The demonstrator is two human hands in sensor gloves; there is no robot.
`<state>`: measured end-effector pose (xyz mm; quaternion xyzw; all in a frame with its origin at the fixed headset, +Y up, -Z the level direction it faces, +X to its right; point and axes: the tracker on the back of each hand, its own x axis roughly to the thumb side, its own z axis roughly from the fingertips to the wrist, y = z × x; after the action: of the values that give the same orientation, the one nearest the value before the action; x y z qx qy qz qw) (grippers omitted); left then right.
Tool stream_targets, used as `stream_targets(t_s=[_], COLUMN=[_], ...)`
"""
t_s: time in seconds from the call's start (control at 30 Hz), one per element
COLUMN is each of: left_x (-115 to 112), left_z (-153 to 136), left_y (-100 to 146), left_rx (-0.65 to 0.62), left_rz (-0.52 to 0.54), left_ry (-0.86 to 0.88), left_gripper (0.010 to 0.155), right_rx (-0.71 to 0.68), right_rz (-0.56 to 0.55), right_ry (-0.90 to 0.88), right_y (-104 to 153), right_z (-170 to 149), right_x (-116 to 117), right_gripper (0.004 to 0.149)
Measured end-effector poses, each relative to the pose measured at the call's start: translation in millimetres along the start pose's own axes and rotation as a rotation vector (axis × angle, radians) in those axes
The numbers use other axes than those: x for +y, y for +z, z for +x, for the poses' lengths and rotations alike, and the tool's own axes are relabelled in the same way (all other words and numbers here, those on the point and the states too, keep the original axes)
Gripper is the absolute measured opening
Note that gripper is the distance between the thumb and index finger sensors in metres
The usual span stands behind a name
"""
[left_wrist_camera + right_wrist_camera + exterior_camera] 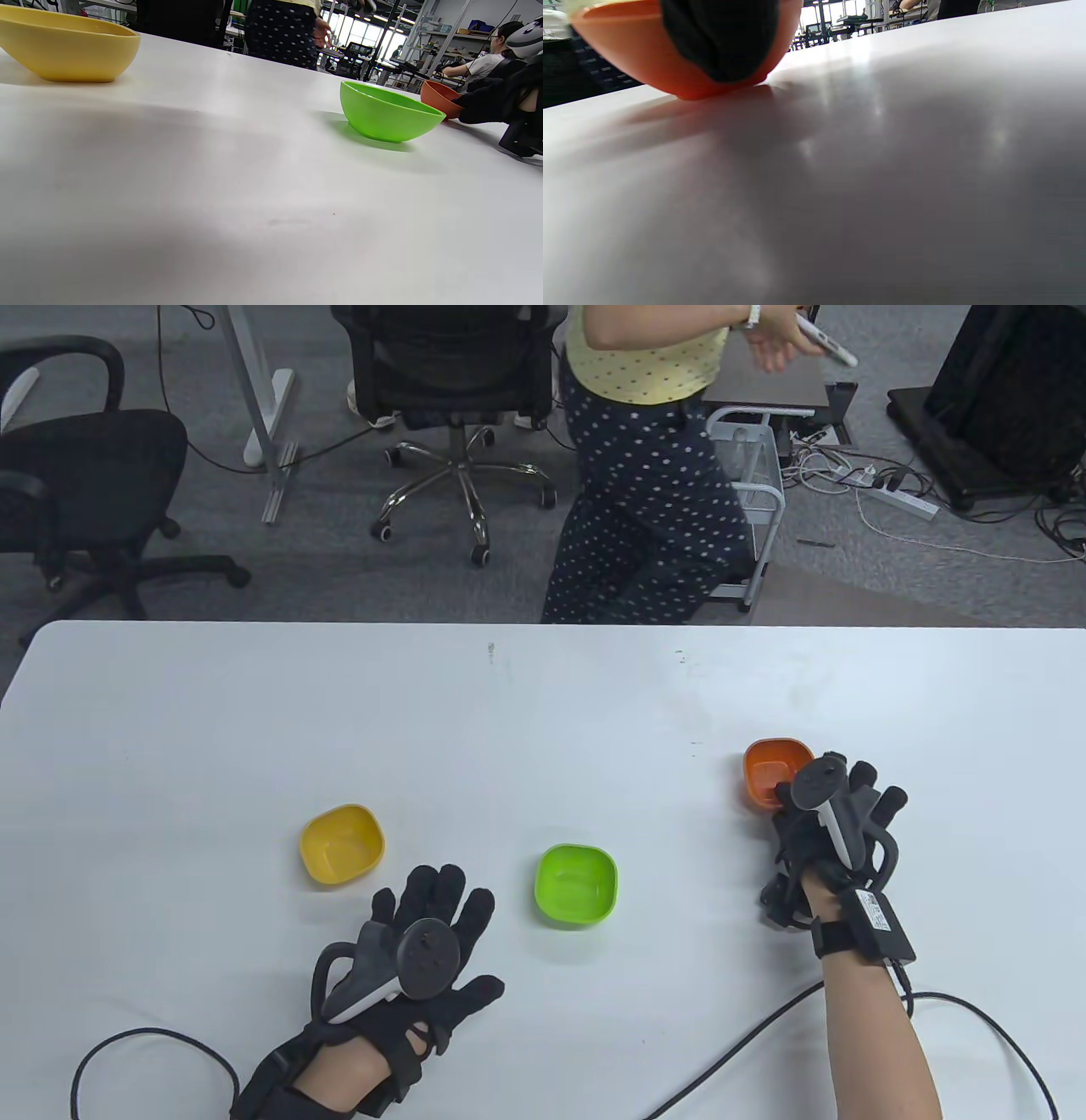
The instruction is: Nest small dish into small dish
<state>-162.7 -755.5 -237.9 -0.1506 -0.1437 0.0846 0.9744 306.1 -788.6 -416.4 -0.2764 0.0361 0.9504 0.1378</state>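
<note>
We are gripping the orange dish (774, 774) with our right hand (836, 814), a gloved finger (721, 40) pressing its outer wall on the white tabletop (543, 704). Our left hand (416, 942) is lying flat, fingers spread, between the yellow dish (341, 844) and the green dish (576, 885).

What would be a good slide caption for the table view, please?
Right hand at the orange dish; left hand flat between yellow dish and green dish.
</note>
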Motion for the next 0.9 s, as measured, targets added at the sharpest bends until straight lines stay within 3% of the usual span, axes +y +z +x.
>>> stream_targets(t_s=[0.43, 0.7, 0.9], left_x=[-1, 0, 0], left_z=[-1, 0, 0], left_y=[-2, -2, -2], left_rx=[0.011, 0.011, 0.014], left_rz=[-0.016, -0.010, -0.010], left_ry=[0.001, 0.001, -0.010], left_gripper=[0.085, 0.085, 0.084], right_rx=[-0.032, -0.170, -0.341], right_rz=[-0.051, -0.158, -0.274], right_ry=[-0.110, -0.159, -0.200], right_y=[5, 29, 60], right_z=[-8, 3, 23], right_x=[-13, -32, -50], right_gripper=[0.037, 0.038, 0.040])
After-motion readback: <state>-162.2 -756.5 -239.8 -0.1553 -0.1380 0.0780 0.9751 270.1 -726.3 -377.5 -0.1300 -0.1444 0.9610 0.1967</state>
